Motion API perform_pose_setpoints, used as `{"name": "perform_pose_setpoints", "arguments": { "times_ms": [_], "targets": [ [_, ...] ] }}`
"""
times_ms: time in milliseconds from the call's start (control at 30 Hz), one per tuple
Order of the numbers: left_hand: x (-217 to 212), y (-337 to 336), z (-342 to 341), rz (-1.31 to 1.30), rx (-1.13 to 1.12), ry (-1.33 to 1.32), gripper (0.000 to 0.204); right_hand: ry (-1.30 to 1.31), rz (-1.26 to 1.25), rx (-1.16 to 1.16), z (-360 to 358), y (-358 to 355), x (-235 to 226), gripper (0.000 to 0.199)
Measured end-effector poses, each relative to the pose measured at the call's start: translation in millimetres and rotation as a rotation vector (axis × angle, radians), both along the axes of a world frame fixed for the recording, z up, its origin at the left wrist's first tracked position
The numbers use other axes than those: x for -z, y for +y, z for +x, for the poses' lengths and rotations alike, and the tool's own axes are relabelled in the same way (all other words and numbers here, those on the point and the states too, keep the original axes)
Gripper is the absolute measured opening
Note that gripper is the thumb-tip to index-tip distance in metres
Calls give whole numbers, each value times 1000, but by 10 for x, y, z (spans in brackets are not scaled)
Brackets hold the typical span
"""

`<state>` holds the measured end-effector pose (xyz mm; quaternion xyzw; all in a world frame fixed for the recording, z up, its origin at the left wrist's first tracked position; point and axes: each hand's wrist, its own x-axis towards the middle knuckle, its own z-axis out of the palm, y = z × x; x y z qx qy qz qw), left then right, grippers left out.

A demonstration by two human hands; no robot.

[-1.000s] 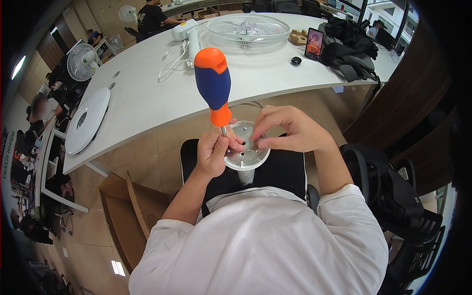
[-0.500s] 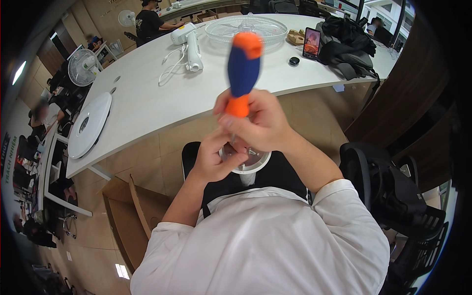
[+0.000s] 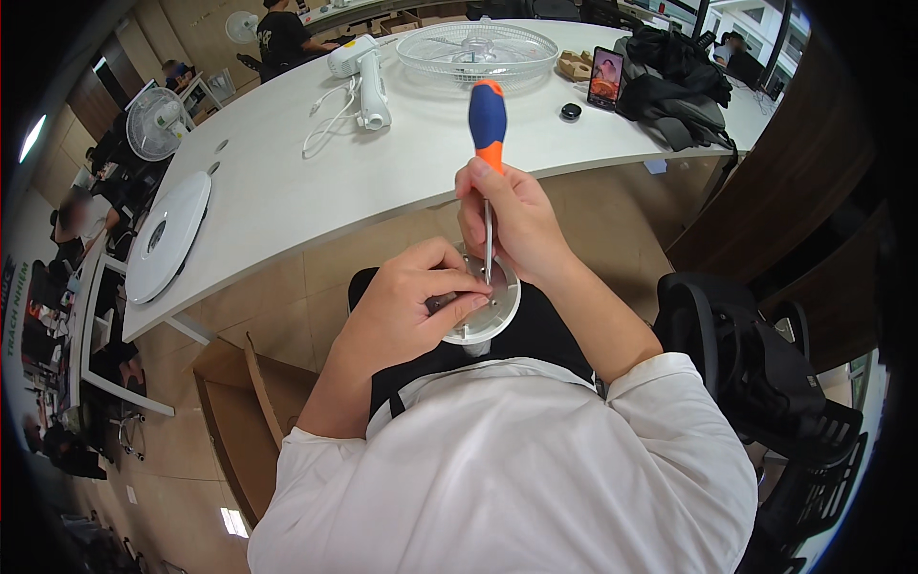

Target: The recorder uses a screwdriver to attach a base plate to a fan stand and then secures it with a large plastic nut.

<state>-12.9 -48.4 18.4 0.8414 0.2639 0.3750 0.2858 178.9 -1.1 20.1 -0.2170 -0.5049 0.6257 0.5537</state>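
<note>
My right hand [image 3: 516, 218] is closed around the lower handle of a screwdriver [image 3: 488, 120] with a blue and orange grip. Its metal shaft points down into a round white plastic part [image 3: 512, 304] with a raised rim, held at my lap. At the shaft's tip, the thumb and fingers of my left hand [image 3: 411, 295] are pinched together over the part's inner face. Whatever they pinch is too small and covered to make out. A pale stem shows below the round part, toward my shirt.
Ahead stands a white table [image 3: 277, 201] bearing a white fan body with cord [image 3: 371, 91], a clear fan grille [image 3: 478, 57], a phone [image 3: 605, 78], a dark bag [image 3: 674, 96] and a round white base [image 3: 170, 237]. An open cardboard box [image 3: 234, 411] is at lower left, an office chair [image 3: 765, 364] at right.
The screwdriver has come down, its tip now inside the round part. My left fingers have moved from beside the shaft down onto the part, and my hands are further apart.
</note>
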Motion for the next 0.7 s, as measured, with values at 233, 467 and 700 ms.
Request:
{"name": "perform_pose_setpoints", "arguments": {
  "times_ms": [233,467,700],
  "targets": [
    [45,-36,24,193,-34,-15,17,-26,-36,-26,-29,-60,-73,36],
    [76,-60,88,185,7,-93,22,12,0,13,-49,-79,-54,37],
    [91,-31,74,212,42,-68,21,11,89,76,-67,-98,-43,34]
  ]
}}
